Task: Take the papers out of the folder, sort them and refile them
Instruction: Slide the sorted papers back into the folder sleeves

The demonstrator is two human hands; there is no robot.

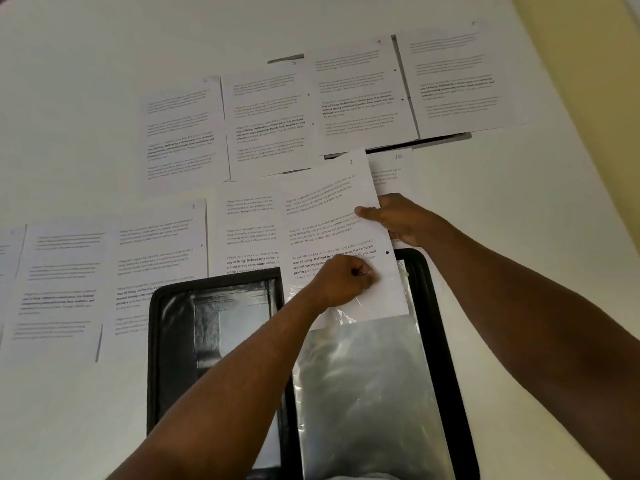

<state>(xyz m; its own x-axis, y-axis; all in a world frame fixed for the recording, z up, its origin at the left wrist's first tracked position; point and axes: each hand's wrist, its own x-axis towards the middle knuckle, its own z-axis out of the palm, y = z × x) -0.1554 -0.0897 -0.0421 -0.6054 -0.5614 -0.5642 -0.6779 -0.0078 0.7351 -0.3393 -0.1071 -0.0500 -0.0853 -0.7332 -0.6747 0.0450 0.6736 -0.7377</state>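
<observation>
A black folder lies open at the near middle of the white table, with clear plastic sleeves inside. One printed sheet is tilted, its lower end partly inside the top of a sleeve. My right hand pinches this sheet's right edge, thumb on top. My left hand is curled at the sleeve's mouth over the sheet's lower part, pinching the plastic there. Several other printed sheets lie face up beyond the folder.
Printed pages are spread in two rows: a far row and a near-left row. A page marked 10 peeks out behind my right hand. A dark flat item shows under the far-right pages. The table's right edge runs diagonally.
</observation>
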